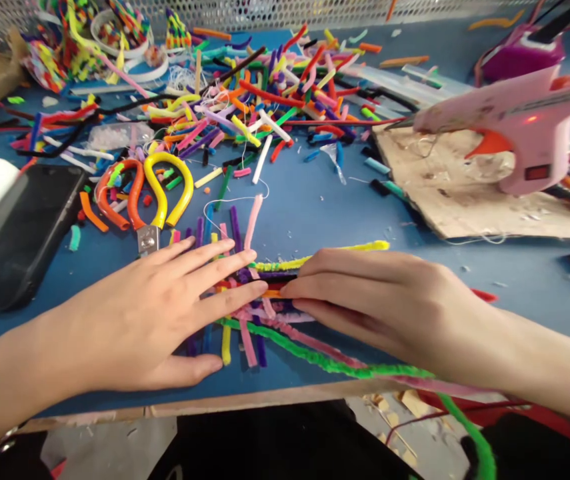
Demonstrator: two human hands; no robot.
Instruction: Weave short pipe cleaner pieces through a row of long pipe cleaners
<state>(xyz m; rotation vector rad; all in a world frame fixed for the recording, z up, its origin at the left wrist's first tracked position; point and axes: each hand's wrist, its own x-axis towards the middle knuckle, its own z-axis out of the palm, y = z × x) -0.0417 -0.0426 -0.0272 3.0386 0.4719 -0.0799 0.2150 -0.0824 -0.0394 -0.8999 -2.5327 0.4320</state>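
Note:
On the blue table, short upright strips of pipe cleaner cross longer sideways ones in a woven patch. Flat over the left part of this patch lies my left hand, fingers spread and pressing on it. My right hand is closed, its fingertips pinching the sideways pipe cleaners, an orange one among them. A yellow pipe cleaner sticks out behind the right fingers. A long green pipe cleaner runs under the right wrist and hangs over the table's front edge. Both palms hide part of the weave.
Scissors with orange and yellow handles lie beyond my left hand, near a black phone. A heap of cut pipe cleaners spreads across the back. At right, a pink glue gun with a lit light rests over cardboard.

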